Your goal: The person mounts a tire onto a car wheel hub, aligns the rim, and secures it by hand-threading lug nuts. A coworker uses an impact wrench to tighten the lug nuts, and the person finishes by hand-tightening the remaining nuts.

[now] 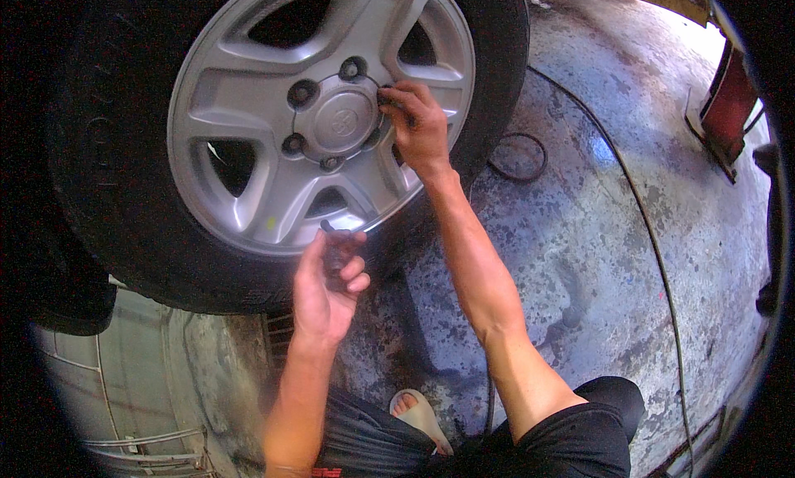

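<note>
A silver alloy wheel (240, 97) with a black tire (132, 196) fills the upper left. Around its round center cap (335, 123) sit several recessed lug holes with dark fasteners. My right hand (421, 128) reaches up to the hole at the cap's right side. Its fingertips pinch a small dark piece there, apparently a lug nut (383, 98), mostly covered by the fingers. Below the rim, my left hand (321, 304) is raised with its fingers curled around small dark pieces that look like lug nuts (335, 248); blur hides how many.
A black hose or cable (617, 151) runs down the worn, stained floor (571, 254) on the right, with a loop (520, 159) beside the tire. A red metal stand (727, 105) is at the far right. White wire racking (149, 441) lies lower left. My sandaled foot (418, 416) is below.
</note>
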A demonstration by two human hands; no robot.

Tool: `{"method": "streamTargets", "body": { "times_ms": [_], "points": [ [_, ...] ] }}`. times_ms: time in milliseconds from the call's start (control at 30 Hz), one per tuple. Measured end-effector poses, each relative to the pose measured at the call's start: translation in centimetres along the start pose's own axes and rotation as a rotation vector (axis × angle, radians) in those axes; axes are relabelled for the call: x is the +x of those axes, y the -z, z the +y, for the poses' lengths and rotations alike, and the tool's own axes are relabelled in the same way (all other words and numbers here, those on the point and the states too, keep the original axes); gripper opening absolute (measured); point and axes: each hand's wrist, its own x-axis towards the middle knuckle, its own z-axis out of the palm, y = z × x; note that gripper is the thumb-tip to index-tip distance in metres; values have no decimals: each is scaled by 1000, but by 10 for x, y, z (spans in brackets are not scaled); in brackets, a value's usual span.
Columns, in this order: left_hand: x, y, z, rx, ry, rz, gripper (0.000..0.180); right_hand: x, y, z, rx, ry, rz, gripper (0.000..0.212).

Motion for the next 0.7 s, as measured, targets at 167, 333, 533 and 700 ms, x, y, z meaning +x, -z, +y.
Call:
{"method": "streamTargets", "body": {
  "times_ms": [167,333,533,700],
  "points": [
    [0,0,1,-13,12,0,31,2,-2,-2,35,-49,4,27],
    [-1,0,1,-21,15,24,31,0,3,0,-8,-97,-24,24],
    [0,2,1,-29,10,6,32,-1,4,8,-54,-12,3,19],
    [2,3,0,-23,17,-15,33,-4,3,6,-124,-12,62,19]
  ]
}}
